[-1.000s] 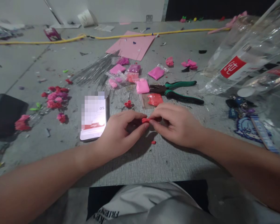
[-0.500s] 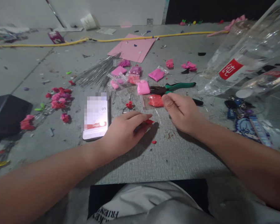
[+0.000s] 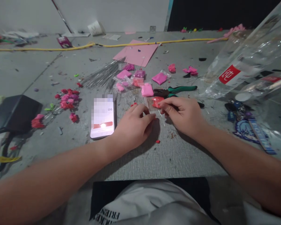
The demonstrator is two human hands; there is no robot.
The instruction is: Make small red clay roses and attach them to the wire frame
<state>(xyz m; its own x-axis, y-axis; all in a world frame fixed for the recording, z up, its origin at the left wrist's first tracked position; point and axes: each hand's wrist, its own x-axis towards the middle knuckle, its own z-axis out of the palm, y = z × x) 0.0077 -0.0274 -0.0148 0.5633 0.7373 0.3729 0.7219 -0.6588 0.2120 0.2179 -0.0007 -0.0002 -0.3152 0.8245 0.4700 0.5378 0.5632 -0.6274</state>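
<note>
My left hand point(image 3: 139, 123) is beside the phone point(image 3: 103, 117), palm down with curled fingers. Its thumb and forefinger come together at the tips, and whatever lies between them is hidden. Across from it, my right hand point(image 3: 184, 113) is closed in a pinch at the edge of a clear bag of red clay point(image 3: 156, 102); I cannot make out what is pinched. A small red clay bit point(image 3: 157, 141) lies on the table below the hands. Just beyond my left fingers, a small red clay flower point(image 3: 134, 104) is partly covered.
Green-handled pliers point(image 3: 182, 89) lie beyond my right hand, beside several bags of pink clay point(image 3: 147, 90). Thin wires point(image 3: 103, 75) and a pink sheet point(image 3: 138, 51) are farther back. Clay flowers point(image 3: 69, 98) lie left, plastic bottles point(image 3: 231, 75) right.
My left fingers have curled in, and the red piece seen by their tips is out of sight. My right fist has loosened into a pinch by the red clay bag. The view has shifted slightly.
</note>
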